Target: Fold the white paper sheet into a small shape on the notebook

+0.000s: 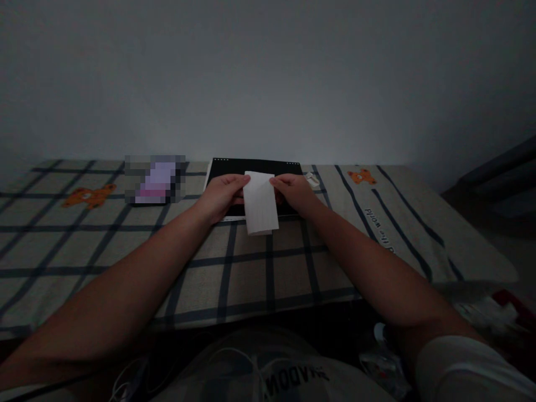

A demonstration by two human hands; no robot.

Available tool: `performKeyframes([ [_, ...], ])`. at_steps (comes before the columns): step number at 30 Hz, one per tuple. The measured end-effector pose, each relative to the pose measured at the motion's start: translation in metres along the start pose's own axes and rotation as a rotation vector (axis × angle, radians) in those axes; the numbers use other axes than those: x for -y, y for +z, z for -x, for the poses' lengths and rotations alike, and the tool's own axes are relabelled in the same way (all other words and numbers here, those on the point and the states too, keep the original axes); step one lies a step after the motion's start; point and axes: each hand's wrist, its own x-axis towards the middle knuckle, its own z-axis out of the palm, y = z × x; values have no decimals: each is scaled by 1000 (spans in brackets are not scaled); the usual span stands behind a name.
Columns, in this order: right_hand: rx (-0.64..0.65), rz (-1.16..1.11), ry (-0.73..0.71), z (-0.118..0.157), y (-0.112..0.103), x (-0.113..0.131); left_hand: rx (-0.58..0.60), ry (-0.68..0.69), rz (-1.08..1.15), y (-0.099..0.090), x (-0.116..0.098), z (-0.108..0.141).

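Observation:
A folded sheet of white paper (260, 204) is held up between my two hands, above the front part of a black notebook (255, 165). My left hand (220, 195) pinches its upper left corner with thumb and fingers. At the upper right corner, my right hand (293, 192) grips the sheet the same way. The paper hangs down towards me, and its lower edge shows more than one layer. Behind the paper and both hands, part of the black notebook is hidden.
A phone (157, 181) with a blurred, lit screen lies to the left. Beyond my right hand is a small crumpled whitish piece (312, 180). A checked cloth with bear prints covers the table (205, 273). The wall (268, 78) stands directly behind.

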Motion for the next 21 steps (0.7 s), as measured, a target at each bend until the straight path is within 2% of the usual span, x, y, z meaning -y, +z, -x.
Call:
performKeyframes([
  [7,18,-25,10,-1,3,-2,-145,48,-70,1,-1,-1],
  [12,51,-49,-19,-1,3,-4,-125,48,-45,0,-2,0],
  [16,51,-11,-2,2,2,1,-158,85,-81,-1,-2,-2],
  [21,-15,55,-36,2,0,2,-152,93,-85,-1,-3,-1],
])
